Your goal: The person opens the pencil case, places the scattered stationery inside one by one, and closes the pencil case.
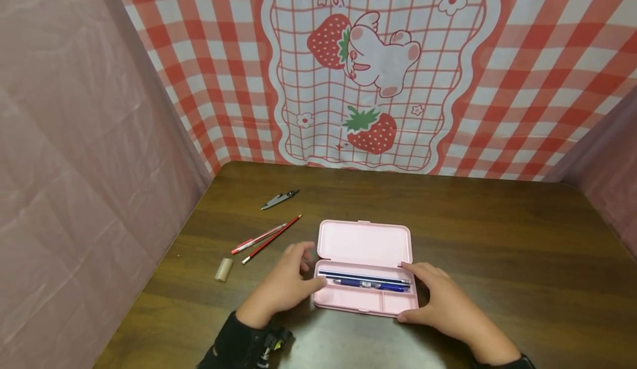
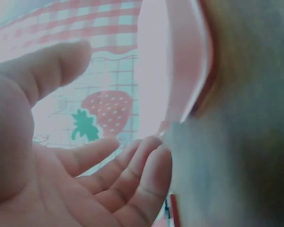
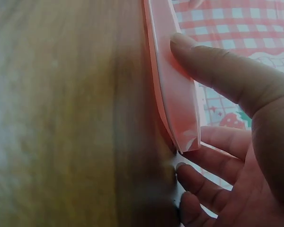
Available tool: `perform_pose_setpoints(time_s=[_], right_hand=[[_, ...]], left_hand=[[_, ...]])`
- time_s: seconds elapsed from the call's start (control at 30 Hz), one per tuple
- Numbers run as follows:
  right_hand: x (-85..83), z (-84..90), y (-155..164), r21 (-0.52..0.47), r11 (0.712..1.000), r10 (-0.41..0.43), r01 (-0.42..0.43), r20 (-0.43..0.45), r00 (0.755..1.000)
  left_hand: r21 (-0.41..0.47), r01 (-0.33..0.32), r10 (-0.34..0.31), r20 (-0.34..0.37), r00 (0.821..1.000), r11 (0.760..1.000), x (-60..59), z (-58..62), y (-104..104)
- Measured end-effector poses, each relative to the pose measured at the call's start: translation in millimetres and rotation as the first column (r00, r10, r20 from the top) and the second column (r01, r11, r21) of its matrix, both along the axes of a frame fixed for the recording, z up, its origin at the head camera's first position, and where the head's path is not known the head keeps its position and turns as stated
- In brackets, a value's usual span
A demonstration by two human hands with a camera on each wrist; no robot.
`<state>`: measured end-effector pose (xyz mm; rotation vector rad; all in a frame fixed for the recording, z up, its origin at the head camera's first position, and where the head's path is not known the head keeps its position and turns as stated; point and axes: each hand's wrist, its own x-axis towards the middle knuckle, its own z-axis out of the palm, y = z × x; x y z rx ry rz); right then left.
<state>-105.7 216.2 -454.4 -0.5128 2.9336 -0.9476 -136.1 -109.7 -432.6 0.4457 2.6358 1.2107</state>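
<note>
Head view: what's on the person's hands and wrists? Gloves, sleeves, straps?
Both hands are bare, no gloves or rings. The left hand has a black sleeve or cuff at the wrist with a black strapped mount and a small yellow detail. The right hand shows a dark cuff edge at the frame bottom.

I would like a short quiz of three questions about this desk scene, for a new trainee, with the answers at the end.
1. True or false: the pink pencil case on the table has its lid open.
2. Which thing lies farthest from the case? A) the eraser B) the small black snips C) the red pencil
3. Where is each hand in relation to the case?

Key
1. True; blue pens show inside it.
2. B, the snips, toward the back left.
3. The left hand touches the left end of the case, and the right hand touches its right end, with the thumb on the edge.
</note>
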Motion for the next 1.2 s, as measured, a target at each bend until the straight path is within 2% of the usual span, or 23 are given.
perform_pose_setpoints(time_s=[0.1,0.17,0.3,0.43,0.6,0.73,0.83,0.9,1.07,1.2], right_hand=[[-0.7,-3.5,2,-0.024,1.000,0.004,-0.004,-0.006,1.000],[-1.4,-6.4,3,-0.036,0.999,0.003,-0.004,-0.007,1.000],[-2.8,-12.3,5,-0.057,0.998,0.003,-0.004,-0.015,1.000],[-3.8,-16.3,6,-0.087,0.996,0.011,-0.014,-0.039,0.999],[-4.6,-19.4,8,-0.093,0.996,0.004,-0.008,-0.045,0.999],[-4.7,-19.9,9,-0.095,0.995,0.001,-0.005,-0.042,0.999],[-4.5,-19.5,8,-0.101,0.995,0.006,-0.011,-0.049,0.999],[-3.9,-19.3,8,-0.104,0.995,0.005,-0.010,-0.051,0.999],[-2.7,-19.8,9,-0.105,0.994,0.003,-0.010,-0.063,0.998],[-2.3,-20.1,9,-0.101,0.995,0.006,-0.013,-0.076,0.997]], left_hand=[[0.023,-0.025,0.027,-0.077,0.997,0.999,2.2,6.5,-4],[0.000,-0.034,0.033,-0.130,0.991,0.999,4.0,10.3,-8],[-0.127,-0.069,0.041,-0.210,0.977,0.990,6.4,13.5,-21],[-0.249,-0.120,0.057,-0.246,0.968,0.961,5.3,13.8,-40],[-0.387,-0.190,0.050,-0.343,0.938,0.903,-2.1,15.9,-70],[-0.509,-0.255,0.037,-0.398,0.916,0.822,-7.7,17.4,-91],[-0.567,-0.282,0.037,-0.405,0.914,0.774,-10.2,19.0,-105],[-0.584,-0.289,0.056,-0.383,0.922,0.758,-11.5,20.3,-113],[-0.591,-0.276,0.121,-0.288,0.950,0.758,-14.2,21.4,-129],[-0.596,-0.268,0.138,-0.255,0.957,0.757,-14.6,18.2,-136]])
